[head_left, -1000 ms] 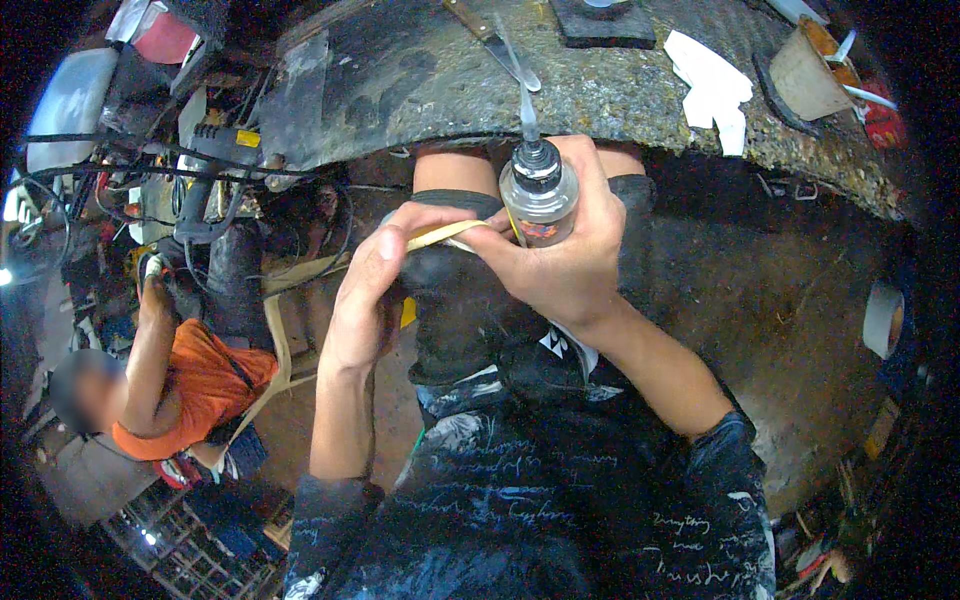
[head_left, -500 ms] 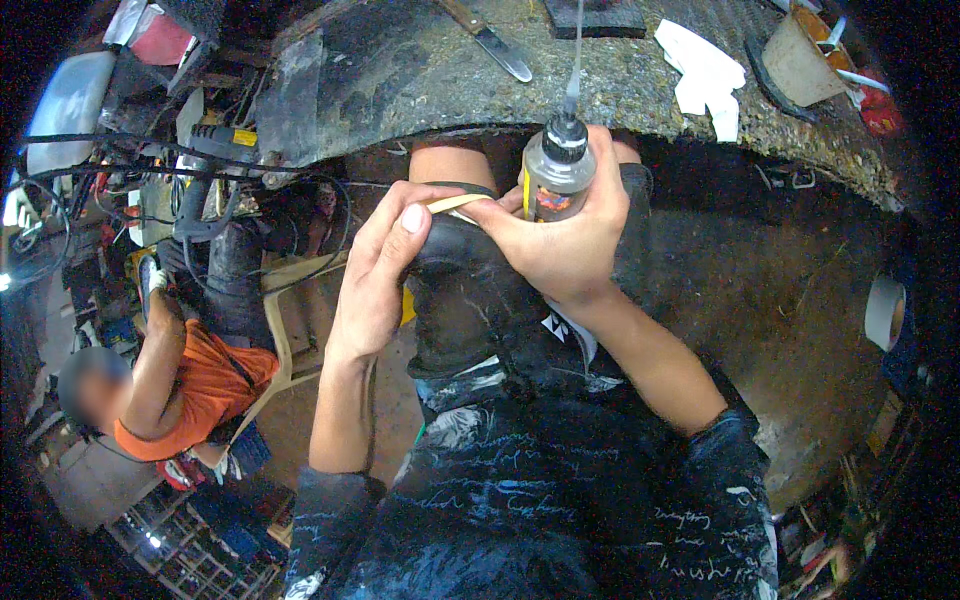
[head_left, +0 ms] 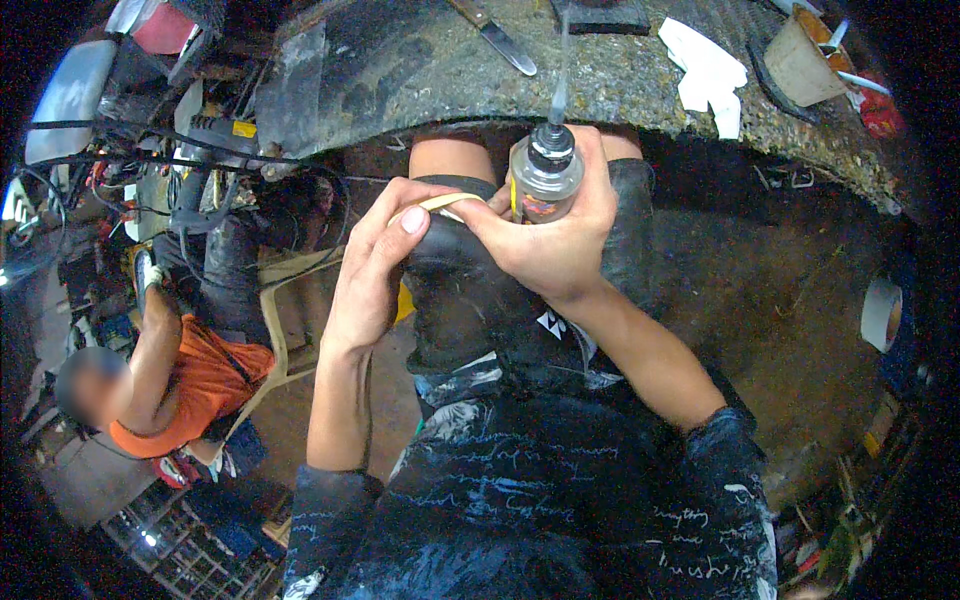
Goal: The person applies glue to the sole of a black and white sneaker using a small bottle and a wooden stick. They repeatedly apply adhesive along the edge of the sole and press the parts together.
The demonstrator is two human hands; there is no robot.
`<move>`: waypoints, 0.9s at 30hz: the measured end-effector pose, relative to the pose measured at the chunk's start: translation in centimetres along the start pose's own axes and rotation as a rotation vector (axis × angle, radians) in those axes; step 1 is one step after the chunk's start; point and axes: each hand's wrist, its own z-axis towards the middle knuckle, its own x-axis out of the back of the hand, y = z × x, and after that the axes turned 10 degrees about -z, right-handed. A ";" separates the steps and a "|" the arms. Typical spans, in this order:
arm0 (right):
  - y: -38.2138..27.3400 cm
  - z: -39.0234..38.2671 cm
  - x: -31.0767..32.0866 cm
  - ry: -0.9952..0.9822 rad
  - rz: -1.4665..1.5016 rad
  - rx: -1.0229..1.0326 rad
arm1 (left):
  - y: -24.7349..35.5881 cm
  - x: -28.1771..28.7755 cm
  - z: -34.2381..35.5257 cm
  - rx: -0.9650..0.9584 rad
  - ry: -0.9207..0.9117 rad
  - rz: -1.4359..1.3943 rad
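My left hand (head_left: 372,255) is closed on a narrow cream-coloured strip (head_left: 447,203), the thumb lying over its near side. My right hand (head_left: 555,245) is wrapped round a clear squeeze bottle (head_left: 545,182) with a black cap and a long thin nozzle that points away from me. The right thumb and a finger also pinch the strip's right end, so it arches between both hands. All this is held just above my dark-trousered lap. What lies behind the strip is mostly hidden by my fingers.
A rough, worn bench (head_left: 400,85) curves ahead, bearing a knife (head_left: 497,38), white scraps (head_left: 705,75) and a dirty tub (head_left: 803,62). A tape roll (head_left: 881,314) is at far right. To the left, a person in orange (head_left: 195,390) sits near black cables (head_left: 150,142).
The bottle has shifted slightly left in my right hand, its nozzle tilting left. The strip now shows further across my left fingers. Both hands keep their hold.
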 end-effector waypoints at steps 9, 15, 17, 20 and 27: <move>0.0 0.0 -0.2 -0.017 0.010 -0.017 | -0.3 0.2 -0.2 0.001 0.000 -0.057; 0.3 -0.2 -0.5 0.002 0.037 0.013 | -0.3 0.3 -0.2 0.007 -0.003 -0.009; 0.4 -0.1 -0.9 0.010 0.019 0.009 | -0.4 0.5 -0.1 0.010 -0.007 -0.011; 0.3 0.1 -0.6 0.017 -0.066 0.075 | -0.5 0.6 0.4 0.025 -0.025 -0.036; 0.4 0.8 1.5 -0.232 0.031 -0.283 | 0.4 0.4 0.2 0.014 -0.045 -0.032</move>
